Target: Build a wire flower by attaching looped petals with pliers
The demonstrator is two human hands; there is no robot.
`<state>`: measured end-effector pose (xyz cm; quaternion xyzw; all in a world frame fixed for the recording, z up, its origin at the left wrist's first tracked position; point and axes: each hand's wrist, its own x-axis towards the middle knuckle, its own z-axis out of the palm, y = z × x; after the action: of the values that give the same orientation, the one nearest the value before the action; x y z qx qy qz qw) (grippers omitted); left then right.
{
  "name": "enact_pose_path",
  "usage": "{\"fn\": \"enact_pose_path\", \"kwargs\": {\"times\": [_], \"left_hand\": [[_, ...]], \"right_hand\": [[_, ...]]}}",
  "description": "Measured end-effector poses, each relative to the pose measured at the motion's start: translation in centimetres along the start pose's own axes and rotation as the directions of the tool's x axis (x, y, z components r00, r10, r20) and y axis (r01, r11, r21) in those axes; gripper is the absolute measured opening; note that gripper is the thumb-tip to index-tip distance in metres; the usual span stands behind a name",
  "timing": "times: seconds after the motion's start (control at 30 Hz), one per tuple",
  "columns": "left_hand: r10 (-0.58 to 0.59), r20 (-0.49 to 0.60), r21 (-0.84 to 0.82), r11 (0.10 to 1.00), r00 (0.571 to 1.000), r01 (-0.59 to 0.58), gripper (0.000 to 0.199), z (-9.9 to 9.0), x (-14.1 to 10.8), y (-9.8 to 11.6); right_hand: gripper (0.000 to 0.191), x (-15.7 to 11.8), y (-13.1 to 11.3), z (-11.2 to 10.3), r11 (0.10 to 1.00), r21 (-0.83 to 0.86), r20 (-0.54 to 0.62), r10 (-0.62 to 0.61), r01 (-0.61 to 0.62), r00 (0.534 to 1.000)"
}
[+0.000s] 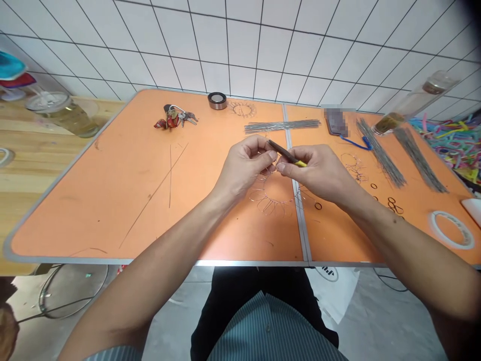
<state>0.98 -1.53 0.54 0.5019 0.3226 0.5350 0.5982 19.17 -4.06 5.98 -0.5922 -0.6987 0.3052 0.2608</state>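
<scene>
Over the middle of the orange table my left hand [246, 163] is closed, thumb and fingers pinching thin wire at the top of a looped wire ring [272, 200]. Petal-like loops run round the ring, which hangs just below both hands. My right hand [315, 165] is closed round a slim dark tool with a yellow end [283, 152]; its exact kind is unclear. The tool's dark tip points toward my left fingers. Fingertips of both hands are close together, and they hide where the tool meets the wire.
A wire bundle [281, 126], tape roll [217, 101] and keys [182, 117] lie toward the back. More wire bundles [421, 160], small black rings [394, 204] and a white tape ring [452, 229] are at right. A glass bottle [413, 105] leans there. Loose wires [170, 175] lie left.
</scene>
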Motion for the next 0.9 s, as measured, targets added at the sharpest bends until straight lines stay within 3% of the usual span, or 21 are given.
{"fn": "enact_pose_path", "kwargs": {"times": [0.37,0.9], "left_hand": [[-0.231,0.046,0.131,0.966,0.972,0.224,0.011,-0.2,-0.3,0.4],[-0.241,0.007,0.22,0.947,0.97,0.234,0.012,-0.2,0.0,-1.4]], "right_hand": [[0.018,0.2,2.2,0.7,0.976,0.213,-0.09,-0.035,0.054,0.995],[0.014,0.8,4.2,1.5,0.951,0.305,-0.045,-0.032,0.044,0.998]]}}
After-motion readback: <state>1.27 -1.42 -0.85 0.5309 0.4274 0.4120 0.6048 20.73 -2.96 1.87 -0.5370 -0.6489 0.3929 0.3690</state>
